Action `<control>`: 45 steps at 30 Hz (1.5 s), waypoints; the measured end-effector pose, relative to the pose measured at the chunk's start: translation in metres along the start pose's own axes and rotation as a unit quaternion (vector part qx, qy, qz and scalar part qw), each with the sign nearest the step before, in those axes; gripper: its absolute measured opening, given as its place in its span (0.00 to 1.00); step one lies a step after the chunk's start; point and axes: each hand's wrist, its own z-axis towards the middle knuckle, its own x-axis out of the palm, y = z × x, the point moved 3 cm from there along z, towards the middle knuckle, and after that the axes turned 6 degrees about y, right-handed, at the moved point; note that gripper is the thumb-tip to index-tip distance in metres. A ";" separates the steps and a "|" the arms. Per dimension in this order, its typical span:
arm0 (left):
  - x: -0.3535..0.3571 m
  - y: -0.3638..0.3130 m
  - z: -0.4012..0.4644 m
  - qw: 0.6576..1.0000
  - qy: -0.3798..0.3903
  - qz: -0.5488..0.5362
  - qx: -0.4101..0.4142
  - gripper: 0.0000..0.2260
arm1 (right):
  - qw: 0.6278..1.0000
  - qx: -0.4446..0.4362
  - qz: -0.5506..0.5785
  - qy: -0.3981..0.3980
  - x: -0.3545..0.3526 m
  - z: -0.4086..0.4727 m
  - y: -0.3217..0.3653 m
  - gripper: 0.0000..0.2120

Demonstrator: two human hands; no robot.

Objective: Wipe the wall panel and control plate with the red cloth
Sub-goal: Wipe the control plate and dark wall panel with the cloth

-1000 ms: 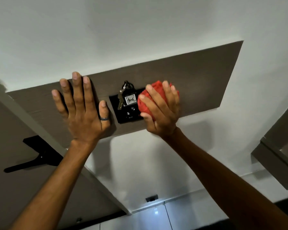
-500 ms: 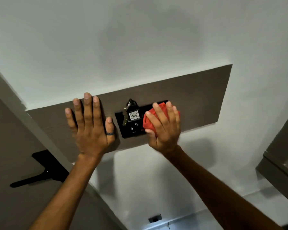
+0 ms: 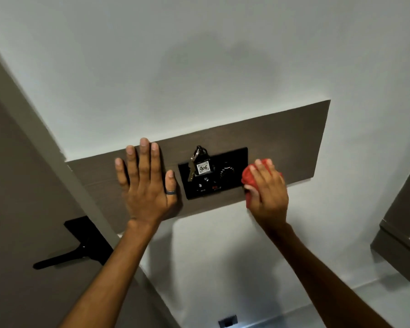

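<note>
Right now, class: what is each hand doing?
Left hand: open, flat on the wall panel, holding nothing.
Right hand: closed on the red cloth.

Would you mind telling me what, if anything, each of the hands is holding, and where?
The right hand holds the bunched red cloth, fingers wrapped over its top. The left hand holds nothing; it lies flat on the wall panel.

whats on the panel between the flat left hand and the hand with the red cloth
In the head view, the black control plate lies between the left hand and right hand, with keys and a 406 tag hanging on it.
</note>
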 end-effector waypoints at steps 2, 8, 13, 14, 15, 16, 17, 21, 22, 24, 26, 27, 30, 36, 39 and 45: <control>0.000 0.002 0.001 1.000 0.002 0.002 0.002 0.28 | 0.990 0.117 0.069 -0.046 -0.008 0.003 0.012 0.18; -0.001 0.003 0.002 1.000 0.017 -0.022 0.008 0.29 | 0.998 -0.057 -0.004 -0.020 0.025 0.029 0.108 0.24; -0.001 0.007 -0.001 0.999 0.026 -0.026 0.020 0.28 | 0.996 -0.040 -0.040 -0.075 0.047 0.029 0.115 0.25; -0.001 0.007 -0.001 0.999 0.027 -0.025 0.019 0.28 | 0.995 -0.003 -0.035 -0.089 0.052 0.025 0.119 0.25; -0.002 0.007 -0.001 0.999 0.028 -0.025 0.017 0.28 | 0.994 0.009 -0.046 -0.099 0.055 0.020 0.124 0.24; -0.002 0.007 -0.001 0.999 0.030 -0.026 0.018 0.28 | 0.993 -0.022 -0.064 -0.098 0.056 0.017 0.124 0.24; -0.002 0.007 -0.001 0.999 0.032 -0.029 0.021 0.28 | 0.989 -0.087 -0.085 -0.084 0.055 0.018 0.119 0.24; -0.003 0.008 -0.001 0.998 0.031 -0.041 0.021 0.29 | 0.993 -0.063 -0.055 -0.083 0.053 0.020 0.108 0.22; -0.003 0.007 0.000 0.998 0.030 -0.042 0.021 0.29 | 0.994 -0.015 -0.055 -0.096 0.058 0.016 0.117 0.20; -0.006 0.006 0.000 0.998 0.028 -0.045 0.022 0.29 | 0.992 -0.042 -0.069 -0.100 0.062 0.010 0.126 0.20; -0.005 0.008 -0.001 0.998 0.027 -0.044 0.028 0.29 | 0.974 -0.196 -0.091 -0.067 0.053 0.017 0.107 0.21; -0.004 0.008 -0.001 0.998 0.025 -0.041 0.029 0.29 | 0.966 -0.232 -0.096 -0.059 0.047 0.022 0.096 0.22; -0.005 0.008 0.001 0.999 0.019 -0.045 0.023 0.29 | 0.991 -0.089 -0.063 -0.074 0.054 0.016 0.102 0.22; -0.004 0.009 -0.002 0.999 0.022 -0.037 0.025 0.29 | 0.993 -0.090 -0.059 -0.054 0.056 0.010 0.101 0.25; -0.004 0.008 0.001 0.999 0.020 -0.038 0.025 0.29 | 0.991 0.103 0.011 -0.091 0.066 0.004 0.120 0.25; -0.005 0.009 -0.001 0.999 0.024 -0.037 0.021 0.28 | 0.997 -0.042 -0.036 -0.059 0.054 0.011 0.103 0.25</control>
